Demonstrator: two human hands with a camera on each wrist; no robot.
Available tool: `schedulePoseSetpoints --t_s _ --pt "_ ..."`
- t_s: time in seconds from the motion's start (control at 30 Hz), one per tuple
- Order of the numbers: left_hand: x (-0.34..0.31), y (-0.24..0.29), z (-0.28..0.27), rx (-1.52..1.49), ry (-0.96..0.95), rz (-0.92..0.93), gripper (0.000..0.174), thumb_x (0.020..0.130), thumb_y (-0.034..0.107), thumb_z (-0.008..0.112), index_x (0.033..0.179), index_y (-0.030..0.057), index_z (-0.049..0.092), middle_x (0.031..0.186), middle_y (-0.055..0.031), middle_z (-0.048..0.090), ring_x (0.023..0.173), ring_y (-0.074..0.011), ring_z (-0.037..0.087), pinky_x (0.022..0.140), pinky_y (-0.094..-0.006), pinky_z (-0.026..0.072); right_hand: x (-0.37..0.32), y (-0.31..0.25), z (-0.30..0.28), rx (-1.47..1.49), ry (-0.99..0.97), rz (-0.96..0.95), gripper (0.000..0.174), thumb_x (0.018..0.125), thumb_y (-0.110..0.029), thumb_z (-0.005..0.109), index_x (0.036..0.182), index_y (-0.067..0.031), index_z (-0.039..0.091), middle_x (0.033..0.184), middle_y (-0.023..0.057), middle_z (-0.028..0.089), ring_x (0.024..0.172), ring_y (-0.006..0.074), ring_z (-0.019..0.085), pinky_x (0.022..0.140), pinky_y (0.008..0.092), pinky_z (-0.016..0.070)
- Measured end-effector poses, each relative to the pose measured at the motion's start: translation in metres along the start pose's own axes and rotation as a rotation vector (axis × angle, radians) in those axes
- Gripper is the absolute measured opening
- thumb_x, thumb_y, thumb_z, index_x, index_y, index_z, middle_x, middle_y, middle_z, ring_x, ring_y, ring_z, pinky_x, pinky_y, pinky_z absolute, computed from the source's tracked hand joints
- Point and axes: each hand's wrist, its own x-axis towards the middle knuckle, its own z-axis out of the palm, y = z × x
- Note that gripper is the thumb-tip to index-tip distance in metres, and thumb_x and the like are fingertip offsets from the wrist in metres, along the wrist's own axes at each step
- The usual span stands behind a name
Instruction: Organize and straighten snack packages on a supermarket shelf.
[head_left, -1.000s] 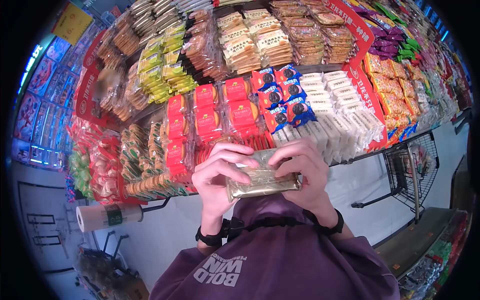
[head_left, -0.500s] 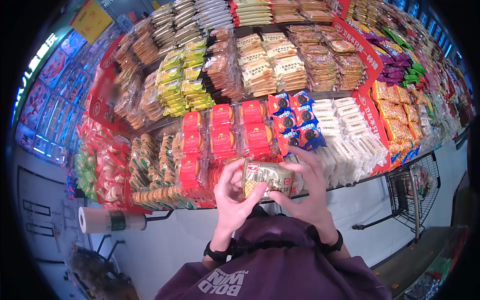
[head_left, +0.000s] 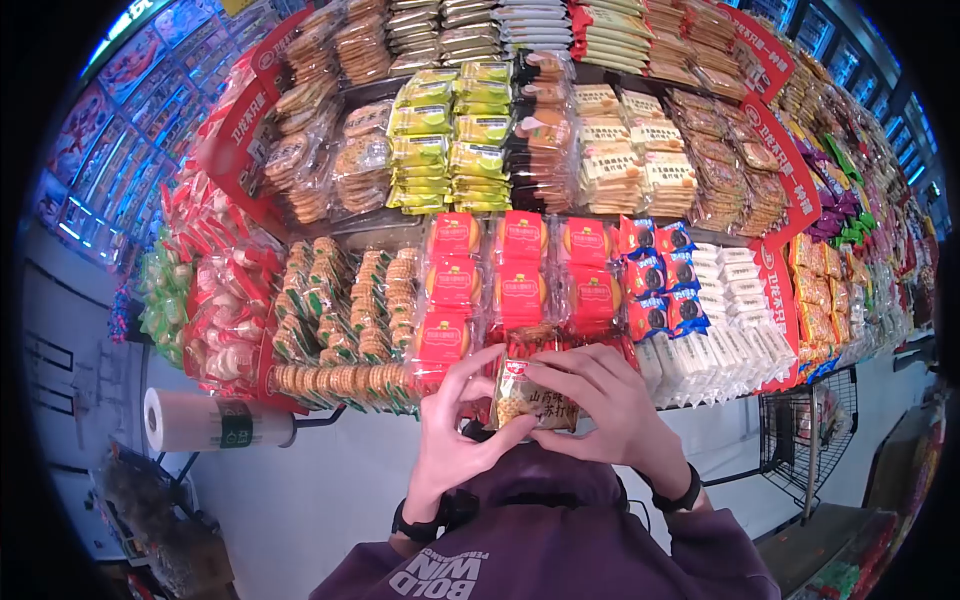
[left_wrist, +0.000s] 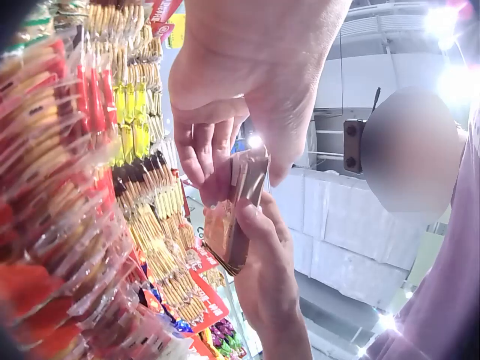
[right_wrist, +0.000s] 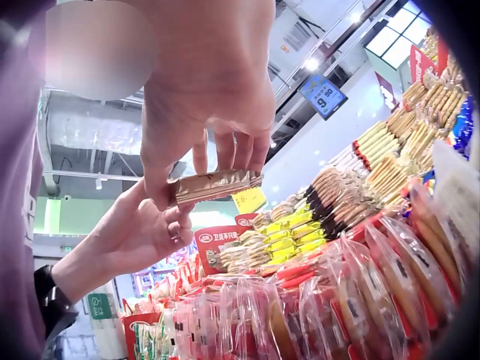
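Note:
Both hands hold a gold-brown packet of crackers [head_left: 540,397] in front of the chest, its printed face with a red logo turned up in the head view. My left hand [head_left: 462,425] grips its left end, thumb on the near edge. The right hand [head_left: 612,408] grips the right side, fingers over the far edge and thumb at the near edge. Seen from the left wrist, the packet [left_wrist: 246,196] stands edge-on between the two hands. In the right wrist view, its narrow side [right_wrist: 214,186] shows between thumb and fingers.
Just beyond the hands a tiered display holds red-labelled cookie packs [head_left: 522,290], blue cookie packs [head_left: 665,275] and white packets [head_left: 725,340]. Yellow packs [head_left: 420,150] fill the tier above. A bag roll [head_left: 215,418] sticks out at left; a wire cart [head_left: 808,430] stands at right.
The packet has turned from its gold side to its printed face, and the fingers have shifted around it. The display has slid rightward in the head view.

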Motion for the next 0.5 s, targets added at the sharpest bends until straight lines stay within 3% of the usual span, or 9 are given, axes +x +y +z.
schedulePoseSetpoints --t_s 0.13,0.17,0.27,0.3,0.4,0.5 --pt "0.005 0.000 -0.045 0.034 0.005 -0.033 0.055 0.078 -0.004 0.069 0.130 -0.0029 0.052 0.086 -0.0086 0.071 0.081 -0.0120 0.067 0.078 -0.0270 0.0514 0.050 -0.015 -0.016 -0.174 -0.174 -0.074 0.065 0.071 -0.025 0.076 0.130 -0.0103 0.054 0.121 0.0086 0.058 0.107 0.0267 0.057 0.093 0.0410 0.0468" --pt "0.008 -0.002 -0.052 -0.058 0.041 0.005 0.044 0.086 -0.002 0.063 0.129 -0.0018 0.053 0.088 -0.0101 0.072 0.080 -0.0124 0.067 0.075 -0.0262 0.0512 0.065 -0.022 -0.021 -0.224 -0.227 -0.085 0.065 0.072 -0.024 0.075 0.131 -0.0099 0.052 0.121 0.0088 0.057 0.106 0.0275 0.057 0.092 0.0415 0.0474" --pt "0.016 -0.011 -0.083 -0.007 0.101 0.080 0.038 0.091 0.003 0.059 0.128 -0.0013 0.054 0.089 -0.0111 0.072 0.079 -0.0133 0.068 0.074 -0.0257 0.0509 0.116 -0.029 -0.033 -0.284 -0.251 -0.203 0.065 0.071 -0.021 0.075 0.130 -0.0089 0.051 0.120 0.0095 0.057 0.104 0.0292 0.058 0.089 0.0419 0.0483" --pt "0.014 -0.013 -0.093 -0.050 0.104 0.024 0.029 0.100 0.010 0.048 0.124 -0.0065 0.053 0.089 -0.0142 0.070 0.081 -0.0168 0.066 0.077 -0.0291 0.0517 0.137 -0.026 -0.035 -0.259 -0.203 -0.270 0.064 0.068 -0.017 0.076 0.126 -0.0067 0.052 0.116 0.0110 0.058 0.102 0.0304 0.059 0.087 0.0416 0.0491" --pt "0.014 -0.025 -0.124 0.045 0.110 0.014 0.026 0.099 0.007 0.049 0.120 -0.0064 0.056 0.087 -0.0148 0.070 0.082 -0.0190 0.068 0.078 -0.0312 0.0534 0.200 -0.006 -0.029 -0.360 -0.183 -0.347 0.055 0.071 -0.016 0.072 0.121 -0.0035 0.053 0.111 0.0140 0.058 0.101 0.0314 0.058 0.086 0.0415 0.0486" --pt "0.012 -0.032 -0.144 0.035 0.169 -0.044 0.021 0.095 0.003 0.053 0.112 -0.0047 0.063 0.086 -0.0117 0.072 0.079 -0.0152 0.068 0.073 -0.0281 0.0534 0.270 0.032 -0.025 -0.549 -0.182 -0.399 0.050 0.075 -0.015 0.069 0.120 -0.0035 0.052 0.106 0.0131 0.058 0.106 0.0302 0.055 0.090 0.0414 0.0458"
